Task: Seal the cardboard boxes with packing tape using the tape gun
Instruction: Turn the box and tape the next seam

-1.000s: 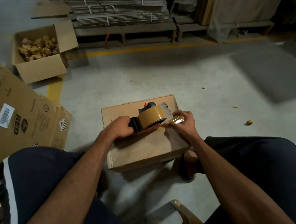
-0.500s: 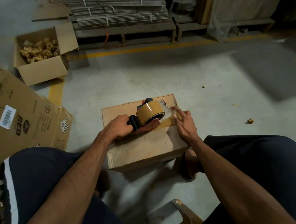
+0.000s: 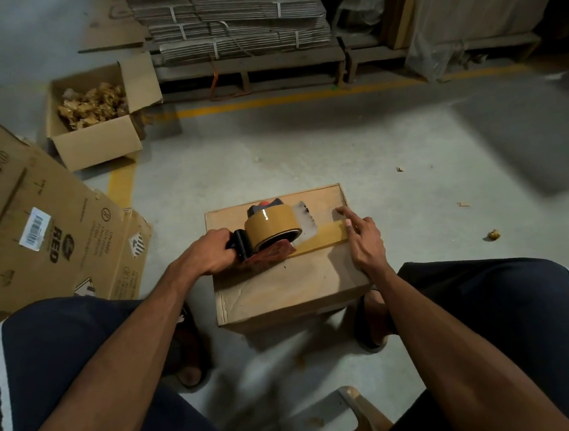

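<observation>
Tape run just begun on the small box; most of the seam is left.

The cardboard box is kept on the floor betw. the knees. The tape gun is gripped at its handle by the left hand, approx. mid-lid. A short tape strip is laid toward the right edge and pressed flat by the right hand, fingers straight. Judged: left half untaped, strip uncut, other boxes not yet sealed.

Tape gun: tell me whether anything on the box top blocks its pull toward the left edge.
Nothing visible does. The tape gun sits in the left hand; the box top is bare toward its left edge.
</observation>
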Demonstrator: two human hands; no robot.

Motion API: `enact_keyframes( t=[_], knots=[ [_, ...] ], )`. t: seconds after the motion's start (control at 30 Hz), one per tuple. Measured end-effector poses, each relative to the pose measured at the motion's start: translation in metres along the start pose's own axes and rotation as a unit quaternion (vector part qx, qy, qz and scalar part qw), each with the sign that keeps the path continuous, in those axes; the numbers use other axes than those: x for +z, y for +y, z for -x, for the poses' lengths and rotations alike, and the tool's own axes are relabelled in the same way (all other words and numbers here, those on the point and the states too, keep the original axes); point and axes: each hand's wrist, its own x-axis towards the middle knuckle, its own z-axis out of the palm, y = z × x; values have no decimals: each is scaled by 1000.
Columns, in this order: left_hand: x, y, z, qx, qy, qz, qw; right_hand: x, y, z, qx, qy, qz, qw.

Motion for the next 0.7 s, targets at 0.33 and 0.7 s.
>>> enact_keyframes(
  t=[0.33, 0.7],
  knots=[
    [-39, -81, 42, -46, 6, 6, 999, -1, -1, 1, -5, 10, -5, 1000],
    [-48, -75, 55, -50, 7, -36, 998, 7, -11, 27, -143, 107, 172, 969]
  ],
)
